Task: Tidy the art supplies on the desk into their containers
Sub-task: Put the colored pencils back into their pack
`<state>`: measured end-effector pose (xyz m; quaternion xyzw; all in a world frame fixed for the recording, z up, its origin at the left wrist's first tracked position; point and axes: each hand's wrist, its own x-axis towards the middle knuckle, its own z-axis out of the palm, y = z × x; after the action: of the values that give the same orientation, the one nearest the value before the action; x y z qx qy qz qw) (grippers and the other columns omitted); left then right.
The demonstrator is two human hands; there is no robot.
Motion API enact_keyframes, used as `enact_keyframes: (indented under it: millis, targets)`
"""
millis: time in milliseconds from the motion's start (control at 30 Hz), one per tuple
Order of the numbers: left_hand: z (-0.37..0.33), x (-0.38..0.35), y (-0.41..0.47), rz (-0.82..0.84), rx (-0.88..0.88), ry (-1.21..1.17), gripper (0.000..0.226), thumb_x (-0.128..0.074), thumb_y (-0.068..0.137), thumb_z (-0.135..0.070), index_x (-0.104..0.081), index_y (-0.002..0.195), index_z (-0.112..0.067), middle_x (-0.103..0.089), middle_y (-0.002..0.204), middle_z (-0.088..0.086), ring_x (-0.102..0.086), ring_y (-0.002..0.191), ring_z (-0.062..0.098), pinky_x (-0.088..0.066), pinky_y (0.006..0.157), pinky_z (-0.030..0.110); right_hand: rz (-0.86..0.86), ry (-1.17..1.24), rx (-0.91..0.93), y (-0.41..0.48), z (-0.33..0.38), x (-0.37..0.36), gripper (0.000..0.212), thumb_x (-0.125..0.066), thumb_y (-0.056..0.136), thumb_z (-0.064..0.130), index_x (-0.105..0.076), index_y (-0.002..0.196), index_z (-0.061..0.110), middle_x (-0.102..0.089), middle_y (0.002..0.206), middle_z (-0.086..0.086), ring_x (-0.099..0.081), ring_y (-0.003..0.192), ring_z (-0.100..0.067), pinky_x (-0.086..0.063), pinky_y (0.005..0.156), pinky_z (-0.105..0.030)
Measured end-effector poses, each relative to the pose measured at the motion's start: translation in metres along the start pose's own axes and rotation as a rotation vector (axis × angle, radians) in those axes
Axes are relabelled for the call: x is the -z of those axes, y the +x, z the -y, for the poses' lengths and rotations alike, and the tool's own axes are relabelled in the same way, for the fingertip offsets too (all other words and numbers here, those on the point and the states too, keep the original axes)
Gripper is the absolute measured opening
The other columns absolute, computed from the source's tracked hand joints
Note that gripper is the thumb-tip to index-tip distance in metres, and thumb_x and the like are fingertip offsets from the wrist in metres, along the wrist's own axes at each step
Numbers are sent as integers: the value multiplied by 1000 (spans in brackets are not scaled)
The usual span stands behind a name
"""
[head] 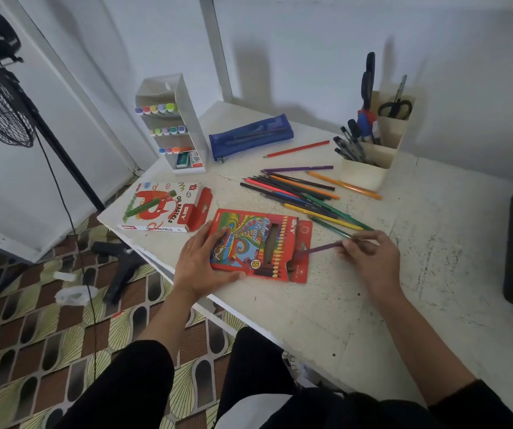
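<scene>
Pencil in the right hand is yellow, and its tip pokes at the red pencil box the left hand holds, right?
Not yellow. The head view shows the right hand pinching a purple pencil, its tip at the red pencil box, which the left hand holds.

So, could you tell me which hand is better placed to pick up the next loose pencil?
Probably the right hand: pinching the purple pencil, it lies beside the loose pencils, while the left hand holds the pencil box.
</scene>
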<state>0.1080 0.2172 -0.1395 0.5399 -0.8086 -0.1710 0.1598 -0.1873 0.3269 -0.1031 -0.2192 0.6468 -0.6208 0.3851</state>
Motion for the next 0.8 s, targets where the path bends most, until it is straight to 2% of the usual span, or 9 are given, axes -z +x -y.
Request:
enact_keyframes:
  millis: [67, 200, 300, 400, 567, 667, 800]
  targets:
    - [0, 0, 0, 1, 3, 2, 102, -53, 53, -82, -35, 142, -34, -23, 155, -4, -28, 139, 22, -27, 111, 45, 79, -157, 54, -3, -5, -4, 17, -72, 76, -3, -62, 89, 0, -69, 81, -6, -68, 68, -9, -52, 61, -14]
    - [0, 0, 0, -14, 8, -8, 102, -54, 52, -82, -38, 140, -35, -25, 154, -4, -31, 138, 23, -29, 110, 44, 304, -458, 202, -8, -18, -14, 15, -80, 67, 4, -72, 77, 12, -68, 81, 6, -61, 77, -10, -44, 68, -7]
    - [-2, 0, 0, -8, 8, -2, 102, -54, 52, -82, -37, 141, -35, -24, 155, -5, -30, 138, 22, -29, 110, 44, 399, -639, 381, -8, -27, -27, 13, -78, 72, 12, -76, 85, 15, -60, 88, 9, -49, 87, -8, -31, 72, -4]
    - [-2, 1, 0, 3, 5, 8, 103, -52, 52, -82, -36, 141, -33, -22, 155, -4, -29, 138, 23, -28, 110, 44, 454, -798, 481, -5, -33, -38, 14, -71, 81, 15, -76, 94, 18, -51, 94, 7, -41, 91, -6, -27, 71, -6]
    - [-2, 1, 0, 10, 13, 17, 103, -51, 52, -83, -34, 142, -34, -21, 156, -5, -27, 139, 22, -27, 110, 43, 446, -860, 418, -4, -30, -42, 15, -72, 81, 20, -75, 95, 26, -46, 84, 12, -38, 88, -7, -29, 64, -12]
    - [-1, 1, 0, 16, 10, 15, 102, -51, 53, -82, -34, 142, -34, -20, 156, -5, -27, 139, 22, -27, 110, 44, 521, -923, 430, -3, -29, -43, 18, -72, 81, 25, -74, 98, 28, -49, 89, 9, -38, 88, -9, -29, 63, -14]
    - [-2, 2, -1, 3, 7, 3, 101, -51, 55, -81, -33, 142, -35, -22, 155, -4, -28, 139, 22, -27, 110, 43, 514, -783, 364, 4, -19, -39, 16, -71, 81, 16, -75, 95, 22, -54, 88, 5, -49, 85, -13, -37, 69, -21]
